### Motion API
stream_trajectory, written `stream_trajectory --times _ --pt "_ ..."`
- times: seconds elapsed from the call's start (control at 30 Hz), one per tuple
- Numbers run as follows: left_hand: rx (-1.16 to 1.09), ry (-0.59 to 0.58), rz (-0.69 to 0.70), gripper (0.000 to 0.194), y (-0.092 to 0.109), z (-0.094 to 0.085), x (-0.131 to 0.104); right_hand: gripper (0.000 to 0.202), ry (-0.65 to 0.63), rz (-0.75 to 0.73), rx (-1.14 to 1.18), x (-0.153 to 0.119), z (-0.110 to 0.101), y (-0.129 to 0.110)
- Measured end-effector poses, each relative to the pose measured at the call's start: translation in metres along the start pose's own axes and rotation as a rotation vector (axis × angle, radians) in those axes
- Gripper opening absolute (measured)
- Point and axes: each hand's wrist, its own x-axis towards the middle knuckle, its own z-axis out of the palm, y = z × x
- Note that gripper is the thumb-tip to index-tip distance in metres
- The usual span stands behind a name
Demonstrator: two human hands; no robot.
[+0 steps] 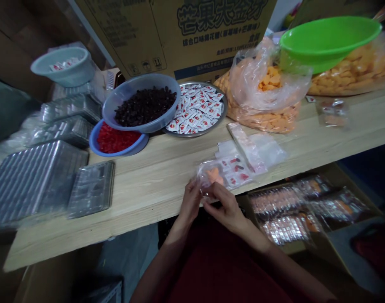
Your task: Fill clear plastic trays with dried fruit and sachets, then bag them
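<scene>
Clear plastic crinkles between our left hand (191,197) and right hand (223,205), both pinching a small bag (208,172) with an orange piece (215,176) inside, at the front edge of the wooden table (142,185), just beside printed packets (237,170).

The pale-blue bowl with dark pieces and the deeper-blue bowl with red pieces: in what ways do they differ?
The pale-blue bowl looks wider than the deeper-blue bowl.
The pale-blue bowl sits higher, overlapping the deeper-blue bowl, which is partly hidden.
The pale-blue bowl holds dark pieces; the deeper-blue bowl holds red pieces.
Both are round.
</scene>
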Motion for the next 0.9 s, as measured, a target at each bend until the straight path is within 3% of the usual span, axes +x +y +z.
stream_trajectory --times 0.07,0.13,0.23,0.33,0.47,0.57,0.7,0.83,0.9 --pt "0.001 -0.008 0.012 0.032 0.002 0.000 0.000 0.066 -0.007 -0.022 -0.150 -0.002 -0.009 -0.001" --pt "0.038 -0.034 0.043 0.030 0.004 0.002 -0.002 0.081 -0.039 -0.053 -0.293 -0.003 -0.017 0.001" --pt "0.181 -0.106 0.114 0.028 0.013 0.012 -0.008 0.059 -0.026 -0.138 -0.293 -0.001 -0.028 0.005" --pt "0.270 -0.204 0.191 0.026 0.033 0.021 -0.017 0.048 0.107 -0.175 -0.161 0.006 -0.047 0.001" --pt "0.265 -0.167 0.334 0.030 0.060 0.020 -0.014 0.033 0.414 -0.003 -0.036 0.015 -0.096 -0.021" --pt "0.338 -0.121 0.356 0.027 0.065 0.009 0.000 0.024 0.586 0.105 -0.096 0.005 -0.140 -0.037" --pt "0.403 -0.096 0.290 0.025 0.048 -0.004 0.020 0.024 0.708 0.269 -0.358 -0.050 -0.199 -0.043" --pt "0.451 -0.082 0.220 0.028 0.028 -0.011 0.031 0.032 0.887 0.567 -0.848 -0.152 -0.263 -0.036" --pt "0.472 -0.080 0.201 0.030 0.021 -0.009 0.033 0.035 0.852 0.769 -0.978 -0.208 -0.292 -0.025"
